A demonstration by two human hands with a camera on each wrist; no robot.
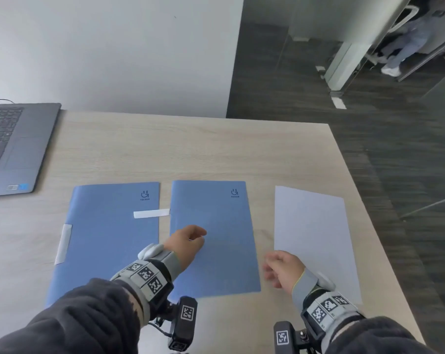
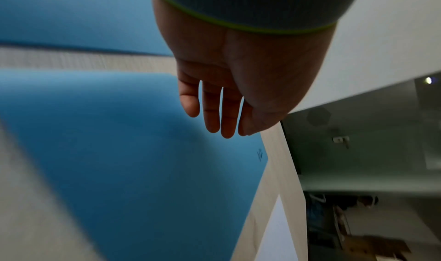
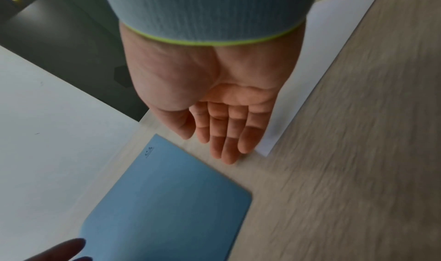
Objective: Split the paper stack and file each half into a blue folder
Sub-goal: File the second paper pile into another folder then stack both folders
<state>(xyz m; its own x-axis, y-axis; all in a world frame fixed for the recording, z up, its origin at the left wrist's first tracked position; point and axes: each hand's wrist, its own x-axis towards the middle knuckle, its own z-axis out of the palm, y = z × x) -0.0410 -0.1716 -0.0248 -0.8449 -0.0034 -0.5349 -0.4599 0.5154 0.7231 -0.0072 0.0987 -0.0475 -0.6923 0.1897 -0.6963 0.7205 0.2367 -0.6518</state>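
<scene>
Two closed blue folders lie side by side on the wooden table: the left folder (image 1: 106, 241) and the middle folder (image 1: 216, 233), the latter also in the wrist views (image 2: 133, 161) (image 3: 171, 204). A white paper stack (image 1: 315, 238) (image 3: 334, 44) lies to the right of them. My left hand (image 1: 188, 241) (image 2: 214, 114) hovers over the middle folder with relaxed fingers, holding nothing. My right hand (image 1: 280, 269) (image 3: 222, 133) hangs empty above the table between the middle folder and the paper stack, its fingers loosely extended.
A grey laptop (image 1: 14, 146) lies open at the table's far left. White label strips (image 1: 151, 213) sit on the left folder's edges. The table's right edge (image 1: 369, 213) drops to a dark floor. A person stands far off at the top right.
</scene>
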